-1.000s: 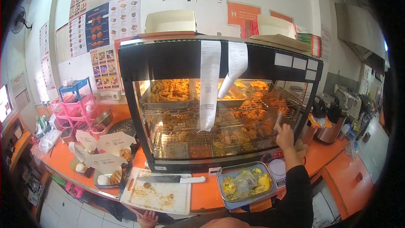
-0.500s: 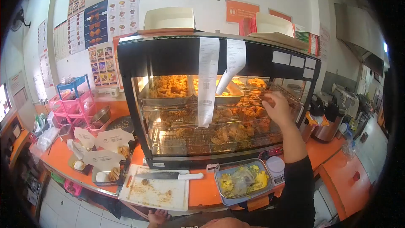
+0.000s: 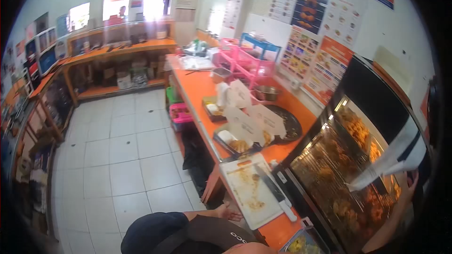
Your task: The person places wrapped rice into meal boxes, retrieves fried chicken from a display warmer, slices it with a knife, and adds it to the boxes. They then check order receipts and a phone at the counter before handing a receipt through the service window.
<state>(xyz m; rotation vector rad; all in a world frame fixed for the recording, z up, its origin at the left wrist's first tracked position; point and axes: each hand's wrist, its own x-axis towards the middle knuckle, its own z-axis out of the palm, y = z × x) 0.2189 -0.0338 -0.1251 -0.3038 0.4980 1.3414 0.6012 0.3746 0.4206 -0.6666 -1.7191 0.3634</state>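
My left hand (image 3: 229, 211) hangs low beside the near edge of the white cutting board (image 3: 245, 193), its fingers apart and holding nothing. A knife with a white handle (image 3: 284, 204) lies on the crumb-strewn board. At the far right, my right hand (image 3: 408, 184) is at the glass-fronted display case (image 3: 329, 183), close to the paper receipts (image 3: 391, 157) hanging there. Its fingers are blurred and partly hidden, so any hold is unclear. Fried food (image 3: 354, 124) shows inside the case. Part of a tray with yellow food (image 3: 301, 245) appears at the bottom.
Open food boxes (image 3: 242, 124) stand on the orange counter (image 3: 193, 89) beyond the board. Behind them are a pink rack (image 3: 240, 61), a metal bowl (image 3: 267, 93) and a dark round pan (image 3: 288, 124). Tiled floor (image 3: 127, 150) and shelving (image 3: 122, 77) are on the left.
The view has swung sharply left, bringing the floor and back shelves into sight. My right hand, earlier raised before the case's glass, now appears at the far right edge by the receipts.
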